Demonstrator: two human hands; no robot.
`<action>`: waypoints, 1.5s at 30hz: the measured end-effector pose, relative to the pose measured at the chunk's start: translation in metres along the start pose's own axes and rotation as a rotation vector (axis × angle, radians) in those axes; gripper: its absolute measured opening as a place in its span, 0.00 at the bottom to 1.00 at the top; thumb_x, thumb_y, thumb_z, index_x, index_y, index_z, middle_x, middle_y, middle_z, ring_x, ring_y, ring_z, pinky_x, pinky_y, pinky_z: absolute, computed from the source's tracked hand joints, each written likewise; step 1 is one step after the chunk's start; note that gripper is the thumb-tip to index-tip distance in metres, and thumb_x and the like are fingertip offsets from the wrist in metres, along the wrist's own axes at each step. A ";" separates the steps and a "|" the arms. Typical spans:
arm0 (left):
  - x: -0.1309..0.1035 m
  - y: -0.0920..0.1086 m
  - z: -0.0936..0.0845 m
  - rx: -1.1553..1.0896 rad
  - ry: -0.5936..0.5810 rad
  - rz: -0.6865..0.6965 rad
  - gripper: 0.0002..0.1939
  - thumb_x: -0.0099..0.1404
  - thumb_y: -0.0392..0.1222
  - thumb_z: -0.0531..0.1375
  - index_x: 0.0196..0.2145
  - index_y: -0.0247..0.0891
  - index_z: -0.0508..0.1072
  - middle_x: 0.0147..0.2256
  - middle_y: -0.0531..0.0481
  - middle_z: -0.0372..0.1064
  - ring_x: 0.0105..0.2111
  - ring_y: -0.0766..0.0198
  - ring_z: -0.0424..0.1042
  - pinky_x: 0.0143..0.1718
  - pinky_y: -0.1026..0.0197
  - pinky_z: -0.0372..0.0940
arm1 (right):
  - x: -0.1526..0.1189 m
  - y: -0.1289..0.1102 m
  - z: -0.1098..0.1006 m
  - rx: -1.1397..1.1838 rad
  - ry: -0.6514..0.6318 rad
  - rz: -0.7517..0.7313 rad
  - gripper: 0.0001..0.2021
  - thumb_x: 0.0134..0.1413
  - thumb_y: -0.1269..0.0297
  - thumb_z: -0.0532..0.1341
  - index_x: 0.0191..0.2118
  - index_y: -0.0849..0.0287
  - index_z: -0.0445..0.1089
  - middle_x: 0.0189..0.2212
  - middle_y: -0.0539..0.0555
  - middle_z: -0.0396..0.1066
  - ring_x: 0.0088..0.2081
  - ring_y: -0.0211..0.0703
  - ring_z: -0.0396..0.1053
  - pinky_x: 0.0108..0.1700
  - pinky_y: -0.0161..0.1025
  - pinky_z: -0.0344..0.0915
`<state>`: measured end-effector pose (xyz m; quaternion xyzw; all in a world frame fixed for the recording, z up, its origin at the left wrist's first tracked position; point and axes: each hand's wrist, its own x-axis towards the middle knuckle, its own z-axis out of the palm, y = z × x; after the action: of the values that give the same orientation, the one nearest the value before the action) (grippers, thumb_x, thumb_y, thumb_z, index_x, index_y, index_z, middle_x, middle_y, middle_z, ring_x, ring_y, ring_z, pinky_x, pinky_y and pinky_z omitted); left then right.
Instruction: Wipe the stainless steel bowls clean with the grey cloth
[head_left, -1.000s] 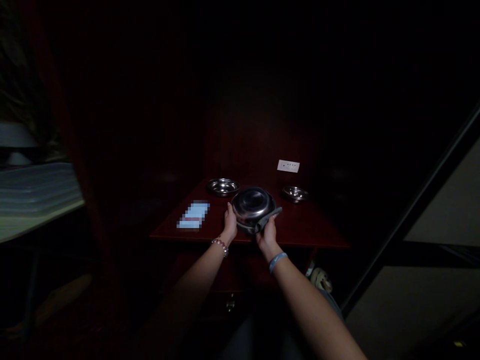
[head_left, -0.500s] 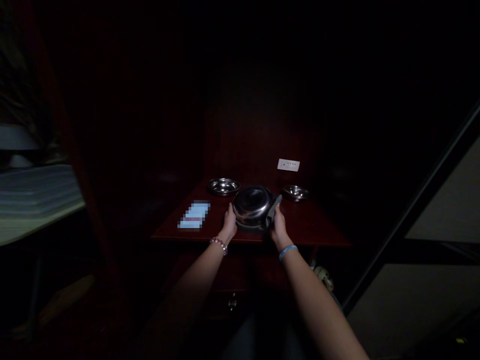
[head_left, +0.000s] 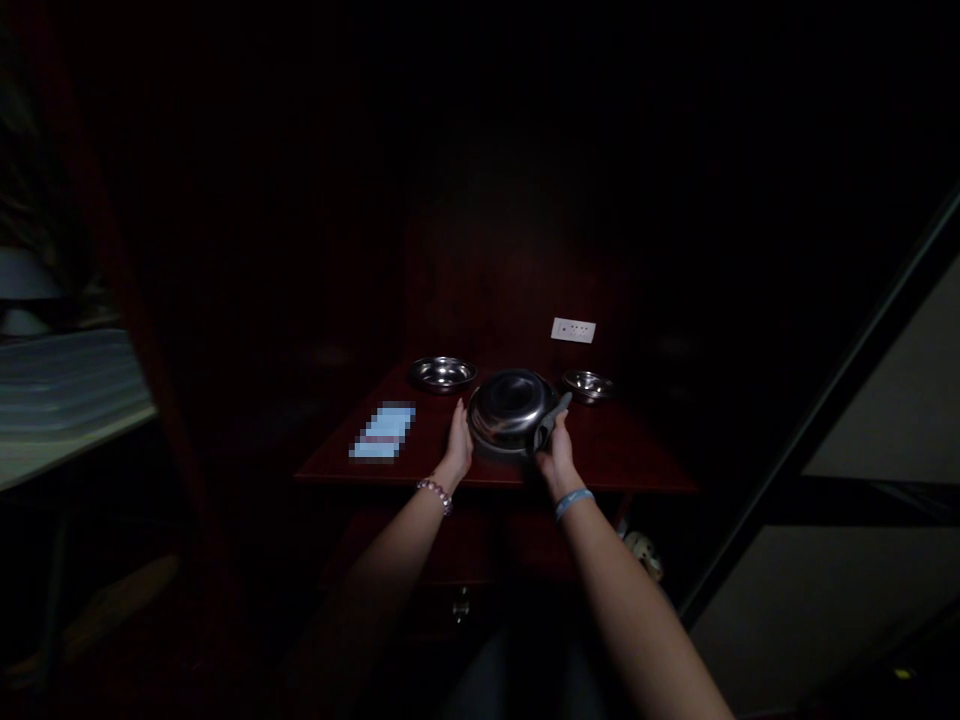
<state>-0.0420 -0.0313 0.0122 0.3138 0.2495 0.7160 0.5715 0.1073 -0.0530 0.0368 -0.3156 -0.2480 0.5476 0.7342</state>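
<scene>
A shiny metal bowl (head_left: 512,408), bottom up, is over the dark red table (head_left: 622,465). My right hand (head_left: 558,450) is closed on a grey cloth (head_left: 553,418) against the bowl's right side. My left hand (head_left: 460,443) is beside the bowl's left rim, its fingers stretched out; whether it touches the rim is hard to tell. One metal dish (head_left: 442,374) stands behind on the left, and a smaller metal dish (head_left: 588,386) stands behind on the right.
A pixelated light-blue rectangle (head_left: 382,432) lies on the table's left part. A white socket plate (head_left: 574,330) is on the back wall. Further left, stacked translucent sheets or trays (head_left: 71,385) rest on another table. A drawer knob (head_left: 461,605) shows below.
The fingers of my left hand have straightened and loosened from the bowl's left side. The bowl has shifted slightly to the right relative to that hand. The view has moved a little.
</scene>
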 end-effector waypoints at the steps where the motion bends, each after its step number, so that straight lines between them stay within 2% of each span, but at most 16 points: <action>1: -0.001 0.000 0.000 0.026 -0.021 -0.021 0.25 0.70 0.61 0.55 0.44 0.38 0.80 0.47 0.38 0.80 0.55 0.47 0.75 0.57 0.47 0.68 | -0.001 0.001 0.002 0.007 0.001 -0.022 0.21 0.71 0.50 0.49 0.42 0.55 0.76 0.34 0.52 0.81 0.43 0.40 0.79 0.47 0.38 0.75; 4: 0.000 -0.005 0.000 0.059 -0.071 -0.053 0.22 0.69 0.58 0.59 0.47 0.38 0.79 0.51 0.37 0.78 0.56 0.47 0.74 0.58 0.46 0.67 | -0.005 0.004 0.005 0.045 0.008 -0.081 0.21 0.72 0.51 0.47 0.43 0.54 0.76 0.36 0.52 0.81 0.45 0.39 0.78 0.50 0.39 0.75; 9: 0.007 -0.017 -0.005 0.008 -0.017 0.040 0.16 0.68 0.50 0.63 0.47 0.38 0.78 0.56 0.40 0.75 0.58 0.55 0.72 0.62 0.52 0.63 | -0.011 0.014 0.006 0.053 -0.048 -0.087 0.17 0.70 0.51 0.52 0.46 0.54 0.75 0.40 0.52 0.81 0.46 0.40 0.78 0.52 0.41 0.74; 16: 0.011 -0.019 -0.010 0.012 0.031 0.083 0.15 0.68 0.50 0.62 0.44 0.37 0.76 0.51 0.40 0.78 0.54 0.55 0.74 0.59 0.51 0.65 | -0.013 0.014 0.004 -0.068 -0.046 -0.105 0.18 0.65 0.49 0.58 0.48 0.57 0.75 0.42 0.54 0.81 0.45 0.42 0.78 0.51 0.40 0.73; 24: 0.004 -0.015 -0.010 0.107 0.083 0.022 0.12 0.66 0.49 0.63 0.40 0.39 0.76 0.41 0.43 0.80 0.43 0.55 0.78 0.47 0.52 0.72 | -0.009 0.006 0.001 -0.088 -0.047 -0.150 0.19 0.64 0.47 0.58 0.47 0.57 0.75 0.45 0.55 0.81 0.45 0.42 0.78 0.48 0.38 0.73; 29: 0.004 -0.015 -0.009 0.051 0.055 0.101 0.08 0.66 0.46 0.64 0.39 0.39 0.76 0.42 0.45 0.80 0.44 0.59 0.77 0.52 0.55 0.70 | -0.010 0.006 0.002 -0.098 -0.080 -0.177 0.20 0.64 0.47 0.58 0.48 0.58 0.74 0.42 0.55 0.81 0.45 0.43 0.78 0.49 0.39 0.73; 35: 0.008 -0.016 -0.010 -0.014 0.050 0.126 0.07 0.65 0.43 0.63 0.38 0.38 0.75 0.41 0.47 0.80 0.44 0.62 0.77 0.56 0.55 0.67 | -0.010 0.010 0.000 -0.117 -0.114 -0.105 0.20 0.65 0.47 0.57 0.49 0.58 0.73 0.48 0.57 0.80 0.48 0.43 0.77 0.52 0.39 0.72; 39: 0.011 -0.017 -0.012 0.002 0.076 0.129 0.10 0.63 0.46 0.64 0.37 0.38 0.75 0.39 0.46 0.80 0.44 0.60 0.77 0.56 0.54 0.66 | -0.010 0.011 0.000 -0.143 -0.076 -0.110 0.19 0.65 0.48 0.57 0.47 0.58 0.73 0.46 0.57 0.81 0.45 0.43 0.78 0.49 0.38 0.72; 42: 0.014 -0.018 -0.013 0.006 0.146 0.136 0.11 0.62 0.48 0.65 0.35 0.37 0.75 0.38 0.47 0.80 0.44 0.60 0.77 0.55 0.54 0.66 | -0.011 0.007 0.002 -0.185 -0.045 -0.145 0.18 0.65 0.49 0.58 0.44 0.58 0.74 0.41 0.55 0.81 0.41 0.42 0.79 0.45 0.35 0.73; 45: 0.015 -0.017 -0.014 0.018 0.192 0.108 0.12 0.59 0.49 0.67 0.32 0.37 0.75 0.32 0.49 0.78 0.39 0.61 0.76 0.50 0.56 0.67 | -0.010 -0.001 0.001 -0.188 -0.019 -0.140 0.17 0.64 0.50 0.59 0.44 0.58 0.75 0.37 0.53 0.81 0.38 0.40 0.78 0.42 0.33 0.72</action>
<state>-0.0434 -0.0125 -0.0076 0.2618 0.2923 0.7703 0.5027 0.1045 -0.0626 0.0377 -0.3599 -0.3265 0.4724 0.7353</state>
